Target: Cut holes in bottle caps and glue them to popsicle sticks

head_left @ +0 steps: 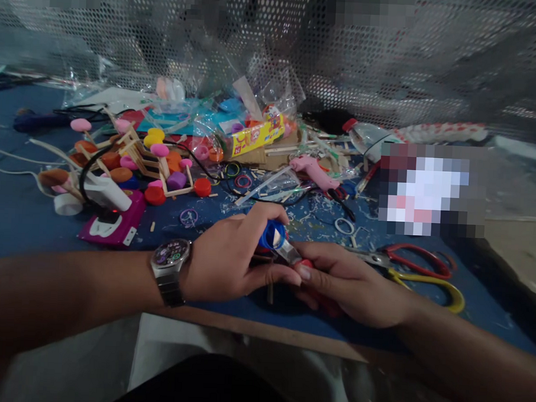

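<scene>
My left hand (pixel 230 255), with a watch (pixel 171 262) on its wrist, is closed around a blue bottle cap (pixel 266 239) whose hollow side faces up and to the right. My right hand (pixel 348 281) grips a red-handled cutter knife (pixel 306 264). The knife's flat metal blade (pixel 289 253) meets the cap's near right edge; whether it cuts in I cannot tell. Both thumbs come together beside the red handle. A thin wooden stick (pixel 270 293) shows below my left hand. Just beyond my right hand lie scissors (pixel 418 267) with red and yellow handles.
A pink glue gun (pixel 316 172) lies behind my hands among sticks and scraps. Left stand stick-and-cap models (pixel 163 161) and a purple power strip (pixel 116 221) with a white plug. A clear bottle (pixel 368 140) lies at the back right. The table edge (pixel 262 328) runs close below my hands.
</scene>
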The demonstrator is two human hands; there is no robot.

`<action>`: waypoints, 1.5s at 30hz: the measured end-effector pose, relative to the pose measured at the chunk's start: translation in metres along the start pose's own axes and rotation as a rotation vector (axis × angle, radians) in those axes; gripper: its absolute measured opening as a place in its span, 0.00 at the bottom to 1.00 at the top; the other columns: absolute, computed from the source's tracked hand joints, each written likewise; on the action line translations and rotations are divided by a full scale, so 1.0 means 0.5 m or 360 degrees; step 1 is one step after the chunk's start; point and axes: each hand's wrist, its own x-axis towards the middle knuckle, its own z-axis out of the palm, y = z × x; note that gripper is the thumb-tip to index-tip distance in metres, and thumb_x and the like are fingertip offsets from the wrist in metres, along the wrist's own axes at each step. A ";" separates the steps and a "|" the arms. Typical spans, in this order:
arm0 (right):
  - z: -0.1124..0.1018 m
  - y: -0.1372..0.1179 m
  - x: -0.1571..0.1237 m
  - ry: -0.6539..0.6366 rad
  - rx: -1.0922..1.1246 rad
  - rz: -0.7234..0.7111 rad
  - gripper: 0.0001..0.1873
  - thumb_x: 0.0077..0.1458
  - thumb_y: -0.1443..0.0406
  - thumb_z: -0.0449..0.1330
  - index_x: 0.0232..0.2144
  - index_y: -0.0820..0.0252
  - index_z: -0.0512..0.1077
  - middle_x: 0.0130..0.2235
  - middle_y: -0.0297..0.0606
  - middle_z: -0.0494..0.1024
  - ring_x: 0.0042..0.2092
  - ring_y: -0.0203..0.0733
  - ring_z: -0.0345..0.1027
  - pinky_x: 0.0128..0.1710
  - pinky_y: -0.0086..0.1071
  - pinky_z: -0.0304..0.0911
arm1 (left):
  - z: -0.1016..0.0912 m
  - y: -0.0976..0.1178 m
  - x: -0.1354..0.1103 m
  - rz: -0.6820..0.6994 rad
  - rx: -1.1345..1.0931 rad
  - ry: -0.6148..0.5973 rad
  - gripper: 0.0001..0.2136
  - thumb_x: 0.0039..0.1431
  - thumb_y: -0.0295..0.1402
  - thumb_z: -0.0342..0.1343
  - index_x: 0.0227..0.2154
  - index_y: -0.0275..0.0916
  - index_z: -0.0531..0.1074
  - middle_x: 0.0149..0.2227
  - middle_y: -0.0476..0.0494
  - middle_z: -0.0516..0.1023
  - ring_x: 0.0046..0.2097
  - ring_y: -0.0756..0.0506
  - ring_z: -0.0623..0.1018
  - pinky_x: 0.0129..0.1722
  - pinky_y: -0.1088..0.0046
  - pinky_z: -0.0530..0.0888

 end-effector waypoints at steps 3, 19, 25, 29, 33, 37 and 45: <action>0.002 -0.001 0.002 -0.0012 -0.0008 -0.0013 0.24 0.64 0.45 0.58 0.31 0.60 0.66 0.23 0.27 0.66 0.19 0.27 0.53 0.17 0.23 0.49 | 0.004 0.000 -0.001 -0.0026 -0.0055 -0.0014 0.30 0.62 0.61 0.53 0.49 0.37 0.63 0.34 0.47 0.75 0.30 0.46 0.77 0.31 0.71 0.73; 0.001 -0.006 0.001 -0.0119 -0.0010 0.0024 0.23 0.66 0.47 0.57 0.34 0.61 0.67 0.22 0.26 0.65 0.19 0.27 0.53 0.16 0.23 0.47 | -0.012 0.005 0.002 -0.0117 -0.0050 -0.0226 0.24 0.67 0.59 0.46 0.41 0.40 0.66 0.31 0.50 0.77 0.25 0.50 0.74 0.25 0.74 0.65; 0.000 -0.002 -0.001 -0.0034 -0.0008 0.0021 0.24 0.65 0.46 0.57 0.32 0.60 0.66 0.22 0.27 0.67 0.18 0.26 0.53 0.15 0.23 0.47 | -0.008 0.000 0.003 -0.0107 -0.0063 -0.0078 0.23 0.66 0.56 0.53 0.47 0.39 0.65 0.31 0.51 0.75 0.24 0.50 0.73 0.24 0.74 0.65; -0.002 0.001 -0.001 0.0019 0.0031 -0.0025 0.23 0.65 0.46 0.58 0.32 0.60 0.66 0.23 0.27 0.67 0.18 0.26 0.54 0.15 0.23 0.47 | -0.003 -0.001 -0.001 -0.0046 -0.0053 0.0094 0.25 0.66 0.54 0.54 0.51 0.38 0.62 0.36 0.47 0.75 0.29 0.48 0.78 0.27 0.72 0.71; -0.001 0.000 0.000 0.0031 0.0045 -0.0003 0.24 0.64 0.46 0.58 0.32 0.60 0.66 0.22 0.27 0.67 0.19 0.26 0.53 0.16 0.23 0.48 | -0.006 0.000 -0.002 0.0016 0.0057 0.0065 0.18 0.71 0.49 0.50 0.49 0.38 0.64 0.41 0.43 0.78 0.35 0.47 0.80 0.32 0.72 0.73; 0.000 -0.003 0.001 0.0020 0.0033 -0.0011 0.23 0.64 0.46 0.58 0.32 0.60 0.65 0.22 0.27 0.66 0.19 0.27 0.53 0.15 0.23 0.47 | -0.012 0.004 0.001 0.0014 0.0053 -0.0003 0.16 0.72 0.46 0.48 0.51 0.39 0.66 0.43 0.43 0.79 0.36 0.47 0.80 0.35 0.72 0.74; 0.001 0.001 0.002 0.0029 -0.0033 -0.0022 0.24 0.64 0.45 0.57 0.30 0.59 0.65 0.22 0.27 0.66 0.18 0.26 0.54 0.15 0.22 0.47 | 0.000 0.004 -0.002 -0.0065 0.0059 -0.0085 0.26 0.68 0.56 0.48 0.53 0.36 0.62 0.37 0.44 0.79 0.28 0.47 0.78 0.30 0.71 0.72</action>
